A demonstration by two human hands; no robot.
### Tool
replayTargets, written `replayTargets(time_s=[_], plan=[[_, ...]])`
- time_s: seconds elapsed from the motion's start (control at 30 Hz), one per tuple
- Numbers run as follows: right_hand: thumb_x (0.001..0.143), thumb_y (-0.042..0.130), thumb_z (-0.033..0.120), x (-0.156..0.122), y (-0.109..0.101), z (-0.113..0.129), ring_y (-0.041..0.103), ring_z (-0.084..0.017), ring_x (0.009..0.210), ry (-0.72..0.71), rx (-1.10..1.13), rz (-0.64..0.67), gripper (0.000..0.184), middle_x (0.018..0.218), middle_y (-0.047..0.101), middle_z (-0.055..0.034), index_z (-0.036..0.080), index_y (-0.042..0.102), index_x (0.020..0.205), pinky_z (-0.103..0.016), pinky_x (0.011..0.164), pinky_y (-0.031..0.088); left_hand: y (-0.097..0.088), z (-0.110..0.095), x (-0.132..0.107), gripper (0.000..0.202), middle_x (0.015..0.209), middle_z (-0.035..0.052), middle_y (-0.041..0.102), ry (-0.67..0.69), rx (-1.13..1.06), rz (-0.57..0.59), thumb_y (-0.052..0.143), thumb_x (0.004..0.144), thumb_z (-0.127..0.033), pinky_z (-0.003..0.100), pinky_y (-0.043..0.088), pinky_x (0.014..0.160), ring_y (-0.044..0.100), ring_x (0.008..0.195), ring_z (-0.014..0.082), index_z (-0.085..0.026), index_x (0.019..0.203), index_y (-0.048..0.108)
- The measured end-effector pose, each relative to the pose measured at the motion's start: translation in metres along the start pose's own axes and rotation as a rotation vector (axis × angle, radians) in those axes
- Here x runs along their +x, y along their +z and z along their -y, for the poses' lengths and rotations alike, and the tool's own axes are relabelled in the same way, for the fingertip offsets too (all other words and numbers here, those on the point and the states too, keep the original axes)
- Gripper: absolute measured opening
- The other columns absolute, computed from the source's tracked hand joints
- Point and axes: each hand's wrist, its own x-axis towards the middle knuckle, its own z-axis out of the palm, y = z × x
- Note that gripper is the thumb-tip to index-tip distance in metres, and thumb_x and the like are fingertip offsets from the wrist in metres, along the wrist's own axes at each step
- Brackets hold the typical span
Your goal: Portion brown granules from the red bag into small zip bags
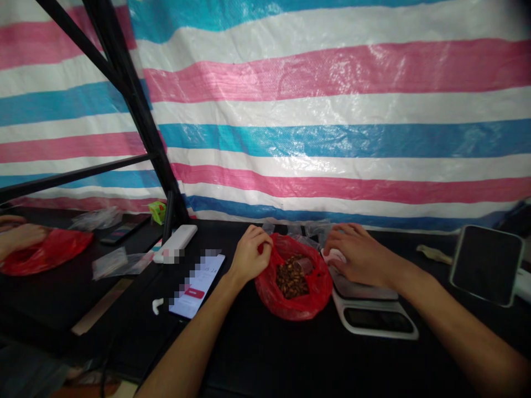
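Observation:
A red plastic bag lies opened out on the black table, holding brown pieces like beans or nuts. A small clear cup is tilted on top of them. My left hand is closed on the bag's left rim. My right hand is at the bag's right side, over the rear of a white kitchen scale; its fingers are bent down by a pale pinkish patch, and what they hold is hidden. Clear plastic bags lie behind, between the hands.
A lit phone, a white earbud and a white power bank lie left. A dark-screened device stands right. Beyond a black metal frame, another person's hand touches a red bag. Striped sheeting hangs behind.

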Motion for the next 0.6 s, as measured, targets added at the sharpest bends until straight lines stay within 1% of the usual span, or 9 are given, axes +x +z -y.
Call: replayTargets(time_s=[0.07, 0.13, 0.23, 0.3, 0.37, 0.43, 0.5, 0.6], plan=[[0.074, 0.065, 0.017, 0.007, 0.002, 0.005, 0.06, -0.037, 0.115, -0.015, -0.056, 0.031, 0.016, 0.094, 0.075, -0.0083, 0.027, 0.075, 0.082, -0.058, 0.105, 0.037, 0.0, 0.0, 0.0, 0.026, 0.079, 0.0023, 0.065, -0.007, -0.004, 0.001, 0.052, 0.084, 0.0, 0.037, 0.048, 0.079, 0.057, 0.087, 0.0203, -0.021, 0.073, 0.063], [0.072, 0.064, 0.013, 0.011, 0.005, 0.008, 0.063, -0.035, 0.109, -0.03, -0.087, 0.07, 0.016, 0.088, 0.074, -0.0082, 0.026, 0.072, 0.077, -0.057, 0.104, 0.037, -0.001, 0.0, 0.0, 0.026, 0.08, 0.0024, 0.065, -0.012, -0.008, -0.001, 0.052, 0.084, 0.0, 0.037, 0.048, 0.08, 0.057, 0.087, 0.0205, -0.021, 0.073, 0.063], [0.068, 0.062, 0.008, 0.014, 0.009, 0.011, 0.066, -0.031, 0.097, -0.043, -0.104, 0.127, 0.02, 0.079, 0.072, -0.0063, 0.025, 0.069, 0.075, -0.055, 0.103, 0.038, -0.001, -0.001, 0.001, 0.027, 0.081, 0.0023, 0.066, -0.019, -0.009, -0.012, 0.051, 0.083, 0.001, 0.037, 0.048, 0.08, 0.057, 0.088, 0.0206, -0.021, 0.072, 0.062], [0.067, 0.06, 0.006, 0.015, 0.009, 0.011, 0.067, -0.031, 0.096, -0.043, -0.083, 0.139, 0.021, 0.077, 0.072, -0.0053, 0.025, 0.068, 0.074, -0.055, 0.104, 0.036, -0.002, -0.001, 0.001, 0.027, 0.08, 0.0022, 0.066, -0.017, -0.008, -0.014, 0.051, 0.083, 0.001, 0.036, 0.048, 0.08, 0.057, 0.088, 0.0205, -0.021, 0.072, 0.062], [0.07, 0.058, 0.007, 0.014, 0.005, 0.01, 0.067, -0.03, 0.097, -0.048, -0.033, 0.117, 0.023, 0.08, 0.073, -0.0042, 0.026, 0.069, 0.077, -0.056, 0.106, 0.034, -0.002, -0.002, 0.002, 0.027, 0.08, 0.0023, 0.066, -0.013, -0.007, -0.011, 0.052, 0.083, 0.001, 0.036, 0.048, 0.08, 0.057, 0.087, 0.0205, -0.021, 0.072, 0.062], [0.074, 0.057, 0.008, 0.012, -0.002, 0.008, 0.066, -0.029, 0.101, -0.059, 0.023, 0.074, 0.027, 0.088, 0.075, -0.0028, 0.028, 0.071, 0.086, -0.055, 0.107, 0.032, -0.002, -0.002, 0.002, 0.027, 0.079, 0.0024, 0.066, -0.008, -0.008, -0.013, 0.052, 0.083, 0.0, 0.036, 0.048, 0.08, 0.057, 0.087, 0.0205, -0.021, 0.072, 0.062], [0.076, 0.056, 0.01, 0.009, -0.01, 0.004, 0.066, -0.028, 0.104, -0.062, 0.057, 0.061, 0.033, 0.096, 0.075, -0.0015, 0.031, 0.072, 0.096, -0.055, 0.107, 0.032, -0.002, -0.002, 0.002, 0.027, 0.079, 0.0024, 0.066, -0.003, -0.01, -0.018, 0.052, 0.083, 0.001, 0.036, 0.048, 0.08, 0.057, 0.087, 0.0206, -0.021, 0.072, 0.062], [0.076, 0.058, 0.011, 0.003, -0.014, -0.001, 0.066, -0.029, 0.1, -0.048, 0.058, 0.086, 0.034, 0.094, 0.075, -0.0009, 0.033, 0.073, 0.098, -0.054, 0.105, 0.033, -0.003, -0.001, 0.002, 0.027, 0.08, 0.0026, 0.066, -0.001, -0.013, -0.02, 0.052, 0.083, 0.001, 0.036, 0.049, 0.079, 0.057, 0.087, 0.0207, -0.021, 0.072, 0.063]])
